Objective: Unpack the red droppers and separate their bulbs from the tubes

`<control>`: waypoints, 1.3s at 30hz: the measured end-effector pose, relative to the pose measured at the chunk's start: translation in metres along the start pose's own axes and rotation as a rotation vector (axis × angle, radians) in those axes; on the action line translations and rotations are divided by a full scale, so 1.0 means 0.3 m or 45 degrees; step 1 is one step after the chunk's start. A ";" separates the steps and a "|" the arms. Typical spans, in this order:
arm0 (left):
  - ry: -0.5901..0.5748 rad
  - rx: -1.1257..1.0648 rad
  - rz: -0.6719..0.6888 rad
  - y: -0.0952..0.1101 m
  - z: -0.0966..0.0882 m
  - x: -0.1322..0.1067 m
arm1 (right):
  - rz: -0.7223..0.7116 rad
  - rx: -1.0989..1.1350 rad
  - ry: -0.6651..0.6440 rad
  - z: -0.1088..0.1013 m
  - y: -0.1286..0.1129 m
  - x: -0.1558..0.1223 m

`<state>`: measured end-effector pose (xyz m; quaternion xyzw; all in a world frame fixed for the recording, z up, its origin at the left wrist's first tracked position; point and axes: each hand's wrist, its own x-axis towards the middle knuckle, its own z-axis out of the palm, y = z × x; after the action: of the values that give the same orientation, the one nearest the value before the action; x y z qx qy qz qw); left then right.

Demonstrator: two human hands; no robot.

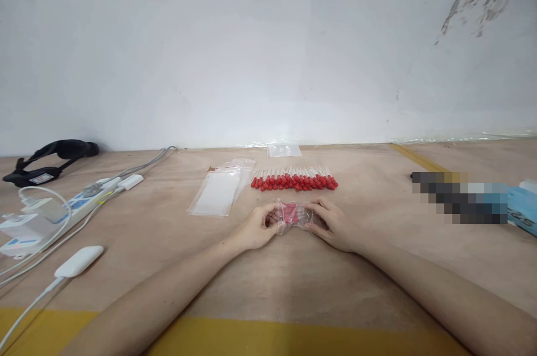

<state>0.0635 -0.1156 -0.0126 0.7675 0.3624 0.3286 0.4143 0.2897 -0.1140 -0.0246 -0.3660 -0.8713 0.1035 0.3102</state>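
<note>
My left hand (pixel 257 226) and my right hand (pixel 331 223) both pinch a small clear plastic bag (pixel 292 215) with red-tipped pieces inside, held just above the wooden table (pixel 268 272). Each hand grips one end of the bag, fingers curled. Just beyond the bag lies a row of several red-tipped clear sticks (pixel 294 179). A stack of empty clear bags (pixel 220 193) lies to the left of the row.
A power strip with plugs and white cables (pixel 62 210) sits at the left, with a white adapter (pixel 79 261) nearer me and a black strap device (pixel 50 160) by the wall. Another clear bag (pixel 284 150) lies by the wall. A blue box (pixel 522 208) is at the right edge.
</note>
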 end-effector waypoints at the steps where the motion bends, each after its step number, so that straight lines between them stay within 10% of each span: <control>1: 0.001 -0.008 0.000 0.000 0.001 0.000 | -0.002 -0.003 0.002 0.000 0.002 0.000; 23: 0.212 -0.266 -0.123 -0.010 0.011 0.021 | -0.062 0.034 0.003 0.013 0.026 -0.003; 39: 0.099 -0.432 -0.269 0.002 -0.017 0.023 | -0.059 0.036 0.008 0.004 0.024 -0.003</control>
<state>0.0631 -0.1083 -0.0084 0.6311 0.3960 0.3691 0.5556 0.2935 -0.1096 -0.0289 -0.3414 -0.8770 0.1074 0.3204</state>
